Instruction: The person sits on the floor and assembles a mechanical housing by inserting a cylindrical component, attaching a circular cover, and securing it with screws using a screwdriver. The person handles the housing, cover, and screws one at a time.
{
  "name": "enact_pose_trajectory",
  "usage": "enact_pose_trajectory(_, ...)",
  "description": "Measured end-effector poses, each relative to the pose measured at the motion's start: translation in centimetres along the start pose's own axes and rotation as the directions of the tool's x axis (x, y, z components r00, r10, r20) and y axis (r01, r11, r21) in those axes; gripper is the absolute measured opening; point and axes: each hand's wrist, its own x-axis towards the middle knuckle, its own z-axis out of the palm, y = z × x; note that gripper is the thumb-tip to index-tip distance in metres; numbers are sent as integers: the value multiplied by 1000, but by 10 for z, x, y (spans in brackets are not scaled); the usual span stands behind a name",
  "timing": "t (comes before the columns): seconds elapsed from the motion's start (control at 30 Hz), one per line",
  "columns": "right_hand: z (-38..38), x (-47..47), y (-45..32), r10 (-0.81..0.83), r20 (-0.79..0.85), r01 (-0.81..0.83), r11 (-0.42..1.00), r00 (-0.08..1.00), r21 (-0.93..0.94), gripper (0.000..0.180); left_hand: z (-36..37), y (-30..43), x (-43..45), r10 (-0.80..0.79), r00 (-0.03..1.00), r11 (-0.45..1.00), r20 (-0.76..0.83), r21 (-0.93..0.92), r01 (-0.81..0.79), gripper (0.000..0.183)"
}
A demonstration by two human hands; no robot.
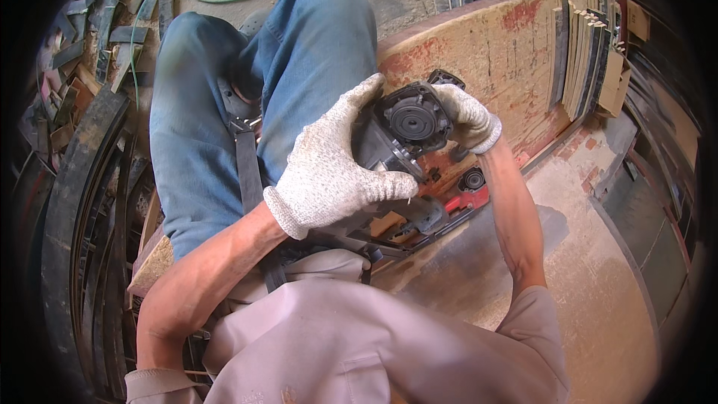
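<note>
Wearing a knitted white glove, my left hand point(331, 165) grips a dark power-tool body point(414, 119) from its left side, above my right thigh. A square flange with a round, ringed part in it faces up toward me. Silvery metal shows on the body just above my left thumb. My right hand point(465, 112), gloved the same way, is against the far right side of the body. A smaller dark cover-like part point(447, 77) sticks out beyond my right fingers. Most of those fingers are hidden, so their exact hold on each part is unclear.
Under my hands is a worn wooden board point(477, 50) with red stains. A red tool part point(468, 200) lies near a dark ringed part point(471, 179). Wood strips point(583, 62) stand at right. Scattered offcuts point(120, 33) and a green hose point(224, 0) lie on the floor.
</note>
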Motion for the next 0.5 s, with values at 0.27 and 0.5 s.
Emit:
enact_pose_trajectory(0.27,-7,-6,34,-120,-48,129,927,992,353,73,-4,4,2,-57,998,998,24,29,56,128)
enact_pose_trajectory(0.5,6,-7,40,-125,-95,154,895,988,418,72,-3,1,2,-74,997,997,33,-32,75,133)
